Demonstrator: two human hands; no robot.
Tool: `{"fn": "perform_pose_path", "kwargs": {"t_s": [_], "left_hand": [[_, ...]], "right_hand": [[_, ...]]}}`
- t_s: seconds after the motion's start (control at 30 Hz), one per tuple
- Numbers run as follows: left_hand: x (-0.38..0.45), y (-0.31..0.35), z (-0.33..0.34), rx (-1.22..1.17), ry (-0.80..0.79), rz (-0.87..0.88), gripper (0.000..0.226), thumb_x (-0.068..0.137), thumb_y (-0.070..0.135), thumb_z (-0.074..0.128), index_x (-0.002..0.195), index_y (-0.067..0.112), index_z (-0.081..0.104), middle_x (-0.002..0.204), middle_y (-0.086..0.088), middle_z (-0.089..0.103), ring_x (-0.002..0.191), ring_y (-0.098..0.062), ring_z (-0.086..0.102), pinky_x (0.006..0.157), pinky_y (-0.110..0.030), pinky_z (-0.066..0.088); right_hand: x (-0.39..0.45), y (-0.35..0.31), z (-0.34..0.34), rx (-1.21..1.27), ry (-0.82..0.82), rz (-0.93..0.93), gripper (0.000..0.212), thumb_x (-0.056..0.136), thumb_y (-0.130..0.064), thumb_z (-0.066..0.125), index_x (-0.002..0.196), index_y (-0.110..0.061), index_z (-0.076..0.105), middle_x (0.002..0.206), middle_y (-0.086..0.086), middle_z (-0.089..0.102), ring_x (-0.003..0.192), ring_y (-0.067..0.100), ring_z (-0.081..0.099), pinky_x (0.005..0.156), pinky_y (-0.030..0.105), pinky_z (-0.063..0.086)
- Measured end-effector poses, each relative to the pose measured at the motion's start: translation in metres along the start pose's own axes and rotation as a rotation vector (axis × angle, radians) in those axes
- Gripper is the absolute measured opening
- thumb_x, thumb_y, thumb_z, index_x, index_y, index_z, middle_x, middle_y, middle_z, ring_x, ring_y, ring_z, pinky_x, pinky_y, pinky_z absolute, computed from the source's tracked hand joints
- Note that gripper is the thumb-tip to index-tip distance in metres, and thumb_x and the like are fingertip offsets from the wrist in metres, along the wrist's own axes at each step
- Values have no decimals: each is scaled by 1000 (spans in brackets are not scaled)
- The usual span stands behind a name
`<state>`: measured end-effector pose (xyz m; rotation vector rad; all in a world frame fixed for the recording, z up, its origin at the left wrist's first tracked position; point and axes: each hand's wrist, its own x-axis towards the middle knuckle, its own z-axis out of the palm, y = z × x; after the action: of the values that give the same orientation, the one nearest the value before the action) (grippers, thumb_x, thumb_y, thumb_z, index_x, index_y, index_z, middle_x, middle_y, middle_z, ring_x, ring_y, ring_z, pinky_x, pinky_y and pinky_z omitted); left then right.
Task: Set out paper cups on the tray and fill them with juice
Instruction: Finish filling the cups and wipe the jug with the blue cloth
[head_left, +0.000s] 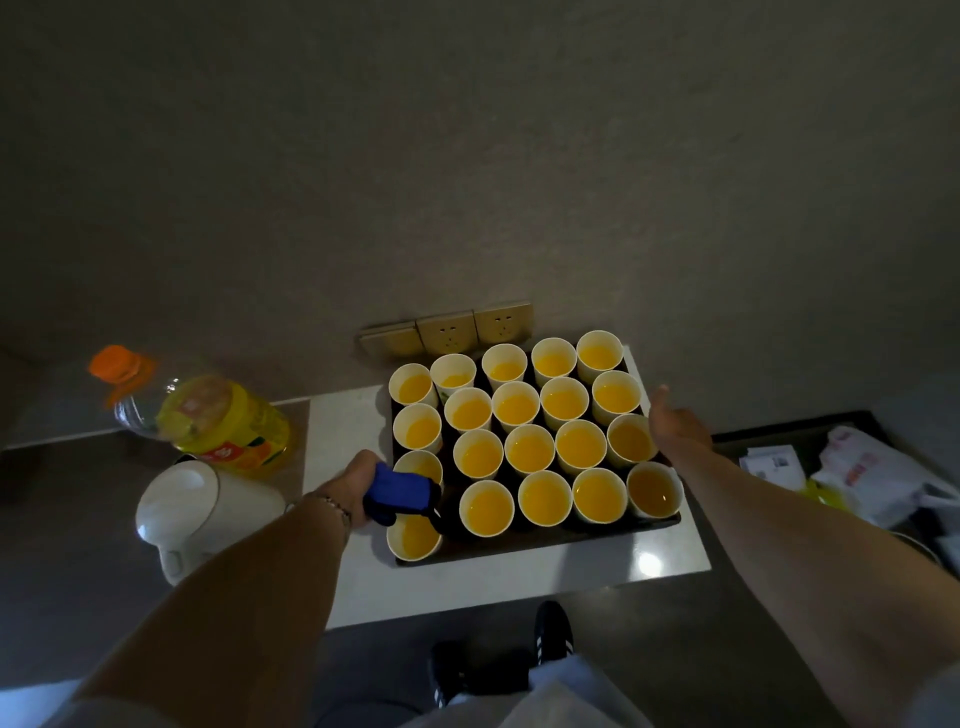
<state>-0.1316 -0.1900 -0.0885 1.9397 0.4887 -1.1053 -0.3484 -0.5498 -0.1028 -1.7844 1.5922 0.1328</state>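
A dark tray (550, 539) on a white table top holds several white paper cups (530, 449) in rows, each with orange juice in it. My left hand (353, 480) grips a blue and black object (402, 493) over the tray's left front cups. My right hand (678, 423) hovers open at the tray's right edge, fingers straight, thumb up, beside the right-hand cups. A large juice bottle (228, 423) with an orange cap, partly full, stands to the left of the tray and looks blurred.
A white kettle (200, 512) sits left of the table, below the bottle. Wall sockets (452, 330) lie just behind the tray. To the right, a dark surface holds a white plastic bag (872, 478) and papers. My shoes (553, 629) show below the table's front edge.
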Motion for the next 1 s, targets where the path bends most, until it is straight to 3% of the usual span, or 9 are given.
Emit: {"fn": "perform_pose_path", "kwargs": {"t_s": [0.8, 1.0], "left_hand": [[-1, 6, 26, 10, 9, 12, 23, 93, 26, 38, 72, 17, 37, 68, -10, 36, 58, -23, 37, 59, -31, 31], [-3, 7, 31, -28, -40, -25, 25, 97, 28, 38, 76, 14, 40, 62, -10, 40, 51, -22, 42, 57, -28, 33]], "right_hand": [[22, 20, -17, 0, 13, 16, 76, 104, -61, 17, 137, -2, 52, 134, 24, 56, 124, 37, 54, 103, 48, 42], [23, 22, -21, 50, 9, 29, 74, 104, -61, 17, 135, -4, 54, 136, 22, 56, 126, 36, 53, 106, 48, 39]]}}
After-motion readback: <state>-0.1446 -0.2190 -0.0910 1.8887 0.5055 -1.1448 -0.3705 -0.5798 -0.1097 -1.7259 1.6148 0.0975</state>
